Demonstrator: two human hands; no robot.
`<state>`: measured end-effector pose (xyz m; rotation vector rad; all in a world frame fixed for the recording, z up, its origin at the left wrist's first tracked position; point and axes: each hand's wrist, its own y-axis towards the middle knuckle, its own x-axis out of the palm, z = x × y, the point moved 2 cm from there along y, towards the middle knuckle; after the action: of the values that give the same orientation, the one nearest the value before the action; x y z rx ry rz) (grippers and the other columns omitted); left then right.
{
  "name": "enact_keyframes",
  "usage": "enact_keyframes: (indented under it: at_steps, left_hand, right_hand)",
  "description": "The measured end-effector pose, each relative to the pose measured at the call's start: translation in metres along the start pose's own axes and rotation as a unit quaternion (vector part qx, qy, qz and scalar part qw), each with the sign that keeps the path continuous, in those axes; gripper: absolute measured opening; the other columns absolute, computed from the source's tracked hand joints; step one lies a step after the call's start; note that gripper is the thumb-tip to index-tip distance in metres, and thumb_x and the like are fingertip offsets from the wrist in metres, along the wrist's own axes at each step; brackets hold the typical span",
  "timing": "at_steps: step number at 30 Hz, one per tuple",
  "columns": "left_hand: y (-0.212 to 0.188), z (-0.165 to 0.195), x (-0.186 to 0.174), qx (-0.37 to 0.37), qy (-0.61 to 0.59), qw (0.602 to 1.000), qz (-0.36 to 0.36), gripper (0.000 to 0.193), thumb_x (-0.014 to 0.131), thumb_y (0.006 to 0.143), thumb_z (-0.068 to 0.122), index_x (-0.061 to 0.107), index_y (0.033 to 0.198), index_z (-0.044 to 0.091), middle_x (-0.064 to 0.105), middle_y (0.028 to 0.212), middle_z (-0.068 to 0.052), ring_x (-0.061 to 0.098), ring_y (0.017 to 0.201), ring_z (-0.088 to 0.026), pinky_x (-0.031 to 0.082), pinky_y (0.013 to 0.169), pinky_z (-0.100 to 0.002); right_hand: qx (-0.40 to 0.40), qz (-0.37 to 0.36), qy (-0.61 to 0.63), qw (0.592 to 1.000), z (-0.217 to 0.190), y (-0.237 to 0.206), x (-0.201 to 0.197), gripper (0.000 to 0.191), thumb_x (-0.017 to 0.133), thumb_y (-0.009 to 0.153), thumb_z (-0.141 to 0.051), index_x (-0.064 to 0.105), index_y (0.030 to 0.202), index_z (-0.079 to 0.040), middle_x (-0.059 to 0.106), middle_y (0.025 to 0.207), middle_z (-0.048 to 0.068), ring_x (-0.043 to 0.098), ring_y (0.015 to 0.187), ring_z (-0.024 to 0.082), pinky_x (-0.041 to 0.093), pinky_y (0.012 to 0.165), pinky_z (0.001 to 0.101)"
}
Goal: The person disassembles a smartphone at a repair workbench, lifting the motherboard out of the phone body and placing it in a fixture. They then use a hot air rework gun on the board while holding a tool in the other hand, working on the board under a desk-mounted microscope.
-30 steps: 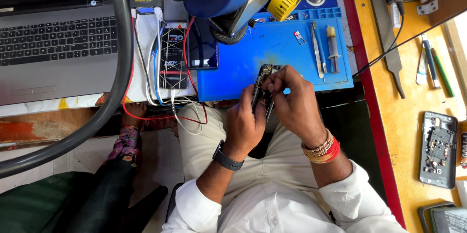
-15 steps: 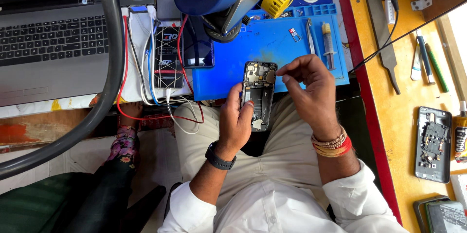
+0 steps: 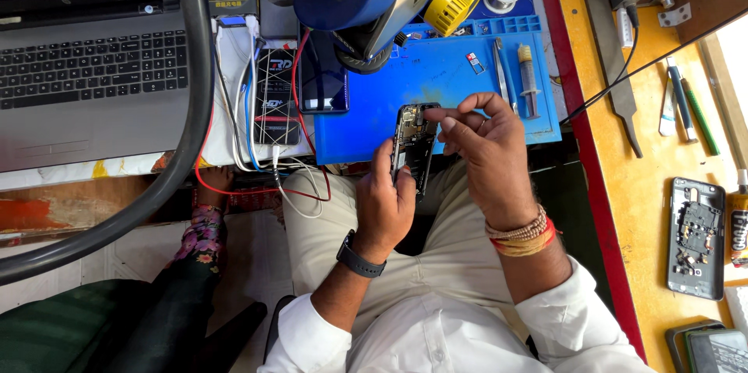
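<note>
Two hands are busy with one opened phone, which is held just above the near edge of the blue mat, over the person's lap. Its back cover is off, so the little parts inside show. The left hand wraps around the lower half of the phone and holds it firm. The right hand has its thumb and first finger pinched close together at the top end of the phone; something tiny may sit between them, but it is too small to tell.

So the opening part looks done, and the work inside looks like it is in the middle. The phone is not closed up yet.

On the mat, past the phone, lie tweezers and a small syringe, both untouched. A dark phone lies at the mat's left edge, beside a tangle of wires. Further left of the mat is a laptop. Well to the right of the mat, on the yellow table, another open phone body lies alone.
</note>
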<state>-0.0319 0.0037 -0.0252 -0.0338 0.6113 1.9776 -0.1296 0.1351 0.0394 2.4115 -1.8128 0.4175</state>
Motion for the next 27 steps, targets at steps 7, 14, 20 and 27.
enact_keyframes:
  at_steps: [7, 14, 20, 27]
  left_hand:
    - [-0.001, 0.001, 0.001, 0.051, 0.083, 0.995, 0.005, 0.049, 0.059, 0.094, 0.002, 0.046, 0.140, -0.010, 0.072, 0.103, -0.027, 0.074, 0.085, -0.040, 0.058, 0.071, -0.046]
    - [-0.001, 0.003, -0.001, 0.007, 0.058, 0.998, -0.016, 0.053, 0.059, 0.092, 0.001, 0.046, 0.143, -0.010, 0.073, 0.100, -0.026, 0.074, 0.083, -0.040, 0.057, 0.070, -0.047]
    - [-0.004, 0.003, -0.001, 0.018, 0.046, 0.999, -0.004, 0.054, 0.057, 0.093, 0.000, 0.044, 0.145, -0.009, 0.072, 0.109, -0.028, 0.074, 0.091, -0.042, 0.058, 0.075, -0.047]
    - [-0.007, -0.012, 0.007, 0.000, 0.010, 0.999, 0.038, 0.051, 0.058, 0.096, 0.001, 0.045, 0.143, -0.011, 0.066, 0.126, -0.033, 0.069, 0.110, -0.047, 0.057, 0.089, -0.046]
  right_hand:
    - [0.007, 0.018, 0.073, 0.997, 0.011, -0.005, 0.005, 0.021, 0.065, 0.096, 0.004, 0.048, 0.103, -0.007, 0.075, 0.104, 0.021, 0.065, 0.074, 0.011, 0.053, 0.064, 0.0233]
    - [-0.035, 0.023, 0.024, 0.999, 0.013, -0.006, 0.009, 0.020, 0.067, 0.096, 0.004, 0.051, 0.104, -0.005, 0.076, 0.102, 0.017, 0.061, 0.070, 0.008, 0.050, 0.063, 0.0215]
    - [-0.063, 0.041, -0.022, 0.997, 0.014, -0.010, 0.016, 0.018, 0.067, 0.097, 0.004, 0.053, 0.106, -0.004, 0.076, 0.101, 0.014, 0.060, 0.072, 0.005, 0.048, 0.061, 0.0199]
    - [-0.073, 0.070, -0.103, 0.990, 0.017, -0.012, 0.020, 0.016, 0.068, 0.097, 0.001, 0.060, 0.110, 0.000, 0.075, 0.099, 0.007, 0.068, 0.083, 0.006, 0.051, 0.063, 0.0192]
